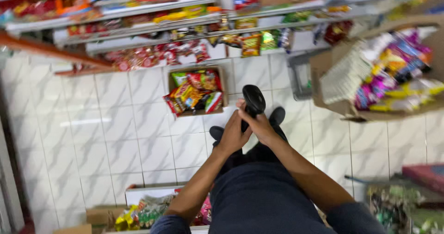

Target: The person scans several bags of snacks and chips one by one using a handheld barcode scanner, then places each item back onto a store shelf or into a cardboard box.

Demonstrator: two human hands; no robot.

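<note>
Centre of frame: left hand and right hand, both grips closed around black handheld scanner; snack box on floor above.

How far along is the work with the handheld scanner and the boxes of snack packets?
Done: nothing shows as finished. In hand: both hands, left hand and right hand, grip a black handheld scanner above the white tiled floor. Left: the open floor box, the larger carton on the right and the near box all sit full of packets.

White tiled floor, stocked shelves — bright, glossy
</note>
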